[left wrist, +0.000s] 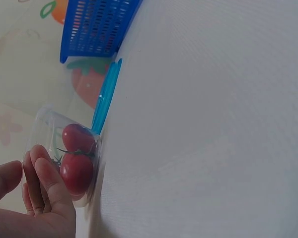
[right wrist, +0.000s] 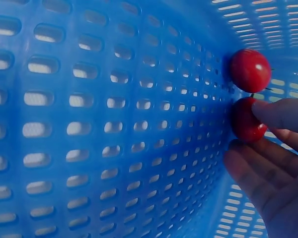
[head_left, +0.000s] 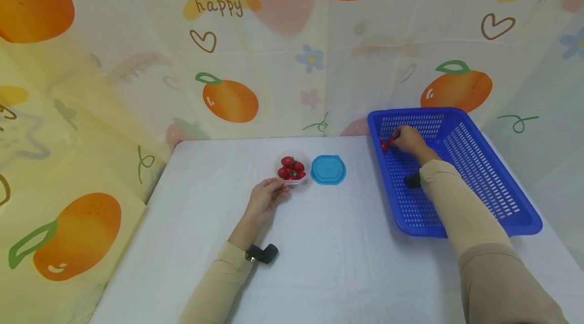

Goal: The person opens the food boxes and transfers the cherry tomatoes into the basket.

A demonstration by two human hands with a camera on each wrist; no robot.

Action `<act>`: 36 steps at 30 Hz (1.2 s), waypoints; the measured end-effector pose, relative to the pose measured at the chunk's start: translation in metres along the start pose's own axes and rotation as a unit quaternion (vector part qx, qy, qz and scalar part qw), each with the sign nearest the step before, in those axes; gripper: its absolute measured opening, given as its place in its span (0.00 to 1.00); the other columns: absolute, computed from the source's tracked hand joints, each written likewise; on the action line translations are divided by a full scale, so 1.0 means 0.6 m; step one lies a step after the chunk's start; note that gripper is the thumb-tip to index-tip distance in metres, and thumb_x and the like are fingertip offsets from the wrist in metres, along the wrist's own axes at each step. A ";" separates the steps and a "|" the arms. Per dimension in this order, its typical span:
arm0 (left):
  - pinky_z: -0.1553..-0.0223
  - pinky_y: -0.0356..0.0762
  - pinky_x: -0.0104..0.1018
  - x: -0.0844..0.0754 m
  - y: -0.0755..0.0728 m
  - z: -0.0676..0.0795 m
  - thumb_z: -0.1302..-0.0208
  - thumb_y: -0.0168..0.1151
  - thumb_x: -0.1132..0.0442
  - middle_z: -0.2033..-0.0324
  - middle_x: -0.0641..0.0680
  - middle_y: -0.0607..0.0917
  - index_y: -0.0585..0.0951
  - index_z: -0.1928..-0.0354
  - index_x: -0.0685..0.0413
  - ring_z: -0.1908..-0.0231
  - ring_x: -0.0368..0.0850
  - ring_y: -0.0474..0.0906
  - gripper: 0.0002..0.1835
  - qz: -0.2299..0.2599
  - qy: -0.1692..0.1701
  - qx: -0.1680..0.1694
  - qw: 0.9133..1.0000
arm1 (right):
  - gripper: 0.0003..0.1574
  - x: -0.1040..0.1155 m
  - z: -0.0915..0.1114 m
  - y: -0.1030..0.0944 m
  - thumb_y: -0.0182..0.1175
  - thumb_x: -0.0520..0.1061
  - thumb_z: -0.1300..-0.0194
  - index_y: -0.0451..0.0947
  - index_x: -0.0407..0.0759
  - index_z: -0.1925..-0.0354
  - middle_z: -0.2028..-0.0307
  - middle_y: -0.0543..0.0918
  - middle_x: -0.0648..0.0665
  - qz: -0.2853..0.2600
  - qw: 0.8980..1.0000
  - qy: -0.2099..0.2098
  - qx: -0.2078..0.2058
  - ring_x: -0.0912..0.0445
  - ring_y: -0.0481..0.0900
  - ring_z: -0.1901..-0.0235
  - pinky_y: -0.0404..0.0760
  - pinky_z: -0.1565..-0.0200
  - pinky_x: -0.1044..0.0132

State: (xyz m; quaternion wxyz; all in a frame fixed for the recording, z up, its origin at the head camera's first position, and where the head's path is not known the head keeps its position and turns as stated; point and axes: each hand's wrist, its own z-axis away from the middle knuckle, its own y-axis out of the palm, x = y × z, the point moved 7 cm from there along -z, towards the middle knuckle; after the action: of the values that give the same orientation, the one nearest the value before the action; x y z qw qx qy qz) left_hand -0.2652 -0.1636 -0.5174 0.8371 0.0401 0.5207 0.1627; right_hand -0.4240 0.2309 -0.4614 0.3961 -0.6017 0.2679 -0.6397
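Observation:
In the head view my left hand pinches the near rim of a small clear plastic container. Red cherry tomatoes with thin green stems fill the container; two show through its wall in the left wrist view. Over on the right, my right hand reaches inside a blue plastic basket, at its far left corner. There, thumb and fingers pinch a cherry tomato. A second tomato lies right beside it against the basket wall.
A round light-blue lid lies flat just right of the container. White cloth covers the table. Behind it hangs a fruit-printed curtain. The basket's raised, slotted walls surround the right hand.

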 end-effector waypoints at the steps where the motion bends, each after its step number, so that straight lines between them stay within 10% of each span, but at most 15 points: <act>1: 0.56 0.84 0.26 0.000 0.000 0.000 0.31 0.58 0.64 0.61 0.52 0.85 0.73 0.44 0.62 0.62 0.40 0.85 0.17 0.001 -0.001 -0.001 1.000 | 0.10 0.001 0.001 -0.001 0.57 0.35 0.37 0.73 0.27 0.58 0.60 0.77 0.29 0.001 1.000 -0.003 -0.001 0.40 0.74 0.60 0.76 0.54 0.47; 36: 0.56 0.84 0.26 0.001 0.003 -0.001 0.31 0.57 0.65 0.62 0.52 0.85 0.74 0.47 0.62 0.64 0.39 0.84 0.14 0.013 0.003 0.006 1.000 | 0.16 0.144 0.040 -0.128 0.54 0.42 0.31 0.77 0.28 0.55 0.57 0.80 0.27 -0.036 0.985 -0.115 -0.120 0.38 0.76 0.56 0.76 0.49 0.44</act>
State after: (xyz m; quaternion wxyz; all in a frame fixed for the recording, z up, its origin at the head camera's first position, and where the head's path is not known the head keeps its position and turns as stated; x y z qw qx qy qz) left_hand -0.2657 -0.1619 -0.5179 0.8329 0.0515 0.5241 0.1700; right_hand -0.4112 0.2039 -0.3470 0.3256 -0.7241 0.2735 -0.5431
